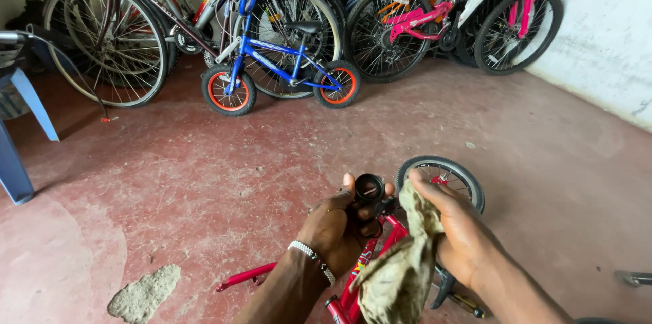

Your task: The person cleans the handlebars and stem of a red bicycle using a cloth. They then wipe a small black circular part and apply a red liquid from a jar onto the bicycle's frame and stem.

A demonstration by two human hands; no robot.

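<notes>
Rag [401, 276], limp and soft, is pinched in your right hand [462, 236] at 5 o'clock. Your left hand [339, 225] clasps the red frame's [370, 259] stiff black tube [369, 188]; grip it around the rim.

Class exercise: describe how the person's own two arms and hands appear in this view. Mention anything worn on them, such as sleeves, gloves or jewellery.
Both arms are bare as far as the picture shows them, with no sleeves in view. The left hand wears no glove; around its wrist sits a silvery white beaded bracelet. The right hand is also ungloved, with no bracelet or watch showing on its wrist.
</notes>
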